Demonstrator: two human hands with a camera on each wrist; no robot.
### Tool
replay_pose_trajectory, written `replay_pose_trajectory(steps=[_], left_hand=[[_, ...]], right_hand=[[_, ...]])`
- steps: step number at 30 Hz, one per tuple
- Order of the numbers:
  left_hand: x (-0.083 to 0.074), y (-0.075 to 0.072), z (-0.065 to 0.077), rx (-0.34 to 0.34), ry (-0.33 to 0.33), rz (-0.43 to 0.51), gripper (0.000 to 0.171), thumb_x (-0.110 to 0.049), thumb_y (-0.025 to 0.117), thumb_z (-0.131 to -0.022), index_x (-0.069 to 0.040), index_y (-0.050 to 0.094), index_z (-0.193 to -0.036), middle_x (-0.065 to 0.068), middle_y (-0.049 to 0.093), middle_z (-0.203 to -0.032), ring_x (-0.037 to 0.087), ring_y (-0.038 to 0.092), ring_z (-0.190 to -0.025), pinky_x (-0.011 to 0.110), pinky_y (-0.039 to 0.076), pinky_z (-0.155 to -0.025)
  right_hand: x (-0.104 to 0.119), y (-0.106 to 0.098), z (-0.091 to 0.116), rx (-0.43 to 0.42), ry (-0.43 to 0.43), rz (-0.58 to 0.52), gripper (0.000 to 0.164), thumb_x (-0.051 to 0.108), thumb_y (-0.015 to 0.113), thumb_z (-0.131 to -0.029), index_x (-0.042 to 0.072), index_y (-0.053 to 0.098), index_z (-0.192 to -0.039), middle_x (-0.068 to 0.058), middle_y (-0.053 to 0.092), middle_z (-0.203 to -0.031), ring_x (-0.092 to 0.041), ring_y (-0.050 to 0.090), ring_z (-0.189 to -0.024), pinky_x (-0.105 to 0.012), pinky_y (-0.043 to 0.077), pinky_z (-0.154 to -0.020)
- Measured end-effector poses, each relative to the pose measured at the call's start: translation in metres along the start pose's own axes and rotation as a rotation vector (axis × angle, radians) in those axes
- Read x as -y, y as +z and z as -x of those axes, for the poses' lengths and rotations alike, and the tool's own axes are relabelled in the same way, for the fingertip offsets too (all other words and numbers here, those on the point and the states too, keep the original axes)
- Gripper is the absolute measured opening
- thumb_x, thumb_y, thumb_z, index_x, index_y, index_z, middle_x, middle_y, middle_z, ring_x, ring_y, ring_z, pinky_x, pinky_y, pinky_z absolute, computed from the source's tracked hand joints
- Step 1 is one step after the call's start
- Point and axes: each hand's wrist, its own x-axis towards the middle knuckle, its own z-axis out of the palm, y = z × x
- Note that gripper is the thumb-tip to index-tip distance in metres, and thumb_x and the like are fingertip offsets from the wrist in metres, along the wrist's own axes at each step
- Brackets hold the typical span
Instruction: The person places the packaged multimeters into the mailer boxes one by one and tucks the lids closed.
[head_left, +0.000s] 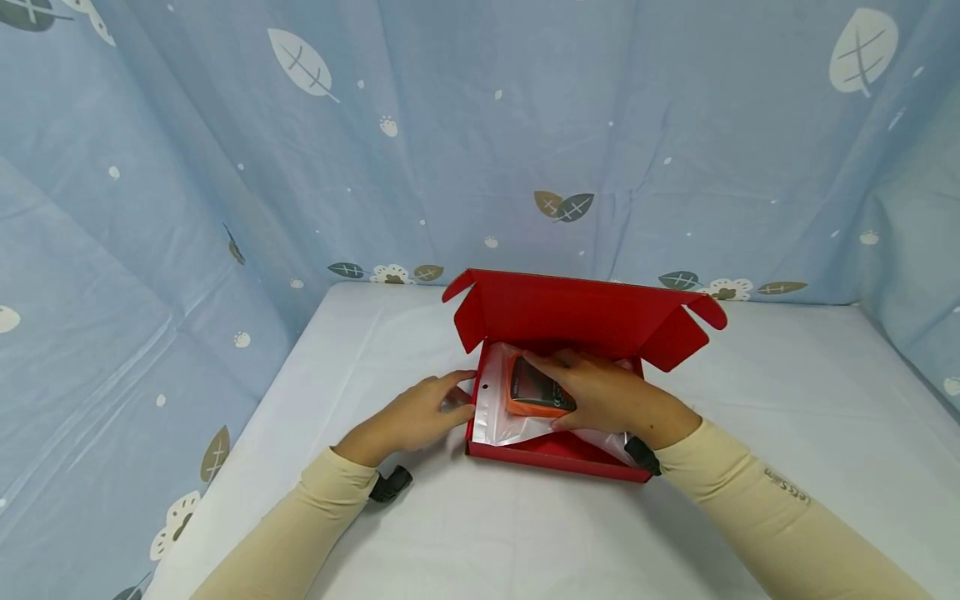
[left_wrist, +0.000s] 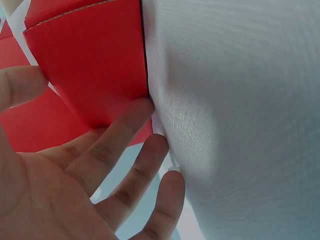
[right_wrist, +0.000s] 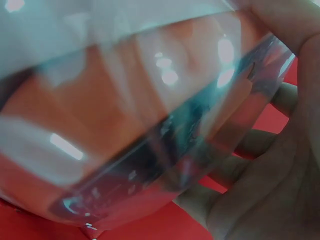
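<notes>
1. Two cream sleeves point(head_left: 780, 508) are seen nearest the lens, stretched over a white table point(head_left: 420, 542) toward a red box point(head_left: 555, 463), its lid point(head_left: 570, 312) raised.
2. An orange-and-black device point(head_left: 534, 409) is pictured inside the box, left of its middle, enclosed in a clear bag point(head_left: 489, 423).
3. The device is judged firm and fairly light, its dark face perhaps easily scratched; the loose plastic is likely to be slippery and to slide over the case.
4. A hold is best taken across the body, on opposite edges through the bag, rather than by the limp plastic alone.
5. The bagged device is gripped by the right hand point(head_left: 611, 400), thumb at the near side, fingers over the far side; the body is set between them, jutting out to the left. Whether it is lifted off the box floor cannot be told.
6. Nothing is grasped by the left hand point(head_left: 416, 412); its fingers are spread wide, touching the box's left wall outside.
</notes>
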Motion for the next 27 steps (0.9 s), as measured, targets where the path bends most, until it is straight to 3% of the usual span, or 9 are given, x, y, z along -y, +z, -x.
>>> replay_pose_trajectory(steps=[5,12,27], left_hand=[[-0.0004,0.0005,-0.0012,-0.004,-0.026,0.006,0.053,-0.037,0.053,-0.097,-0.020,0.048,-0.148,-0.004,0.071,-0.115,0.018,0.059,-0.115,0.041,0.050,-0.097],[-0.0002,0.0005,-0.0008,-0.002,0.003,-0.005,0.061,-0.043,0.063,-0.094,-0.017,0.048,-0.147,-0.001,0.070,-0.115,0.018,0.060,-0.114,0.042,0.052,-0.095],[0.0006,0.0028,-0.0024,-0.004,-0.018,0.001,0.064,-0.042,0.066,-0.091,-0.019,0.047,-0.147,-0.005,0.069,-0.114,0.016,0.058,-0.113,0.039,0.052,-0.093]], right_hand=[[-0.0003,0.0009,0.0002,0.010,0.018,-0.007,0.095,0.036,0.089,-0.074,0.012,0.041,-0.153,-0.011,0.058,-0.133,-0.027,0.055,-0.125,-0.041,0.052,-0.101],[-0.0006,0.0021,0.0008,0.022,0.032,-0.004,0.094,0.037,0.087,-0.076,0.012,0.041,-0.153,-0.012,0.058,-0.132,-0.027,0.056,-0.124,-0.041,0.053,-0.099],[-0.0007,0.0031,-0.0040,0.033,0.040,0.023,0.094,0.037,0.087,-0.075,0.012,0.041,-0.153,-0.013,0.056,-0.134,-0.028,0.054,-0.126,-0.042,0.052,-0.102]])
